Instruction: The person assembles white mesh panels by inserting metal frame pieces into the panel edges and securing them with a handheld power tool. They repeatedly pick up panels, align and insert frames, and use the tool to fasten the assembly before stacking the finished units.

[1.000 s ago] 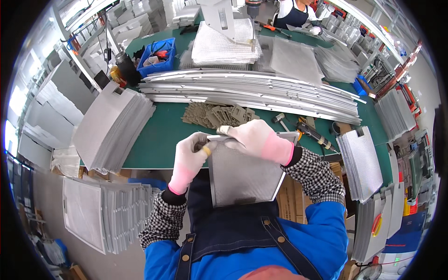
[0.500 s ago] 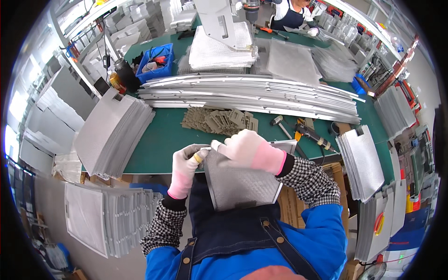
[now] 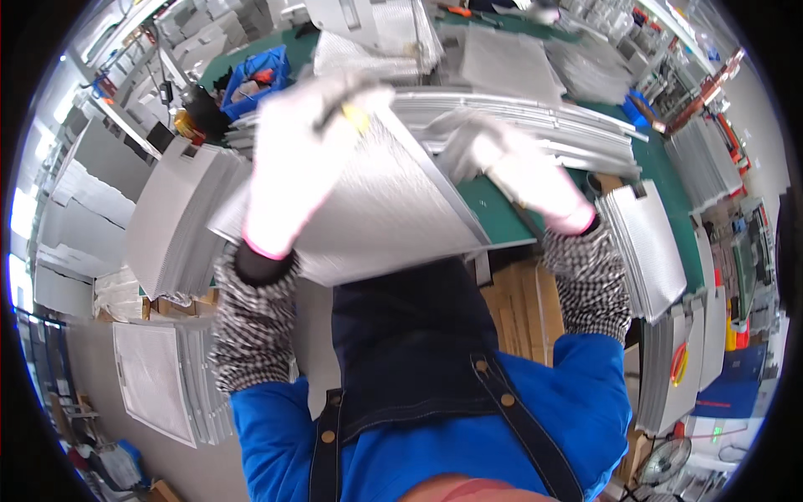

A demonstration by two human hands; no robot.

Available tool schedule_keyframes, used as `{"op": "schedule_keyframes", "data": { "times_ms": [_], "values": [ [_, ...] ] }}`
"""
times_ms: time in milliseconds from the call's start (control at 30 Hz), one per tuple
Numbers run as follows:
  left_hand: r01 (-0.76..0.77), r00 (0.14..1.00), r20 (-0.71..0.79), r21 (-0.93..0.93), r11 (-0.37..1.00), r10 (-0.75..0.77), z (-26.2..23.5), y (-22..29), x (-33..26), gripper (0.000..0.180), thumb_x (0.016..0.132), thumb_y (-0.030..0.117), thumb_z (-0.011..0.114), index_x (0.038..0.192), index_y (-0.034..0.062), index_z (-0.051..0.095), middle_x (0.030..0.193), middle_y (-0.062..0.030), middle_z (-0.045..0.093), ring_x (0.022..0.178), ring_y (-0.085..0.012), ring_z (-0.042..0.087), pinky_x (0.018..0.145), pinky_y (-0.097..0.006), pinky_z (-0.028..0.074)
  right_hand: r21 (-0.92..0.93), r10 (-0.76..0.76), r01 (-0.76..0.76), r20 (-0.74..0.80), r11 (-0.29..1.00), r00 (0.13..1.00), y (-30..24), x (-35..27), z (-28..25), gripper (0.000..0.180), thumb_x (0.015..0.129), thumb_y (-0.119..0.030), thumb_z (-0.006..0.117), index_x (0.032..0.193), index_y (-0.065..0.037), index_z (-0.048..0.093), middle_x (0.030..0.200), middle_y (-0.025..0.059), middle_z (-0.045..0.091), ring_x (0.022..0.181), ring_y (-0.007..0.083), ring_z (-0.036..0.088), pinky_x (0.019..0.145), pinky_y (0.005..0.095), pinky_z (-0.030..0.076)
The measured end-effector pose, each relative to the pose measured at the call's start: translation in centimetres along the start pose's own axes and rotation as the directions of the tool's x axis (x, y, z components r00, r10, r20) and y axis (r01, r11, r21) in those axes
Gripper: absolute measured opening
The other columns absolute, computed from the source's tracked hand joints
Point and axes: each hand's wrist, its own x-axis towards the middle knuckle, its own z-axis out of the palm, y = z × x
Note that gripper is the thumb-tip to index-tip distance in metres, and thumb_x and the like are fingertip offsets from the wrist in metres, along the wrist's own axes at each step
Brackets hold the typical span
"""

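Note:
A framed mesh panel [image 3: 385, 205], silver-grey with a metal edge strip, is tilted over the front edge of the green table. My left hand [image 3: 305, 146], in a white glove with a pink cuff, grips the panel's upper corner; motion smears it. To the right, my gloved right hand [image 3: 514, 163] is apart from the panel, above the table beside the long metal strips [image 3: 577, 138]. Its fingers are blurred, so whether they hold anything cannot be made out. The panel and hands hide the small brownish clips and most of the hand tools.
Stacks of mesh panels stand at the left [image 3: 180, 222] and right [image 3: 644, 251] table edges. Farther back are a blue bin [image 3: 255, 79], a grey machine [image 3: 343, 17] and flat mesh sheets [image 3: 510, 63]. Below the table sits a cardboard box [image 3: 523, 305].
Both hands were at the panel's top edge. The left has risen with the panel, which has turned and moved up; the right has left it and moved right. The view has tilted down.

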Motion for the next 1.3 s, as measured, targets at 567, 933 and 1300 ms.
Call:
{"op": "schedule_keyframes", "data": {
  "times_ms": [567,933,1300],
  "values": [
    [-0.05,0.971,-0.148,0.635,0.771,0.185,10.3,-5.9,-4.0,0.06,0.068,0.048,0.082,0.116,0.0158,0.067,0.098,-0.0069,0.06,0.099,-0.0293,0.056,0.103,-0.054,0.037,0.153,0.569,-0.555,-0.364,0.817,0.737,13.7,-2.8,2.1,0.023,0.101,-0.022,0.051,0.101,-0.001,0.06,0.081,0.0046,0.057,0.064,0.0082,0.052,0.054,0.0258,0.041],
    [-0.097,0.941,-0.227,0.526,0.845,0.249,10.7,-7.1,-4.1,0.038,0.067,0.033,0.078,0.091,0.0084,0.062,0.09,-0.0116,0.052,0.092,-0.0318,0.051,0.092,-0.05,0.037,-0.446,-0.019,-0.148,-0.348,0.883,0.937,1.0,0.8,2.2,0.03,0.101,-0.025,0.056,0.114,0.001,0.064,0.084,0.0124,0.067,0.07,0.0181,0.062,0.063,0.0301,0.048],
    [-0.058,0.928,-0.283,0.53,0.846,0.241,11.5,-7.4,-4.1,0.035,0.069,0.031,0.077,0.089,0.0084,0.059,0.088,-0.0113,0.05,0.091,-0.0324,0.049,0.088,-0.048,0.034,-0.85,-0.36,0.323,0.172,0.416,0.917,-2.1,4.6,-1.6,0.034,0.085,-0.018,0.066,0.118,-0.007,0.066,0.112,0.0118,0.068,0.095,0.0271,0.068,0.079,0.036,0.057]
  ]
}}
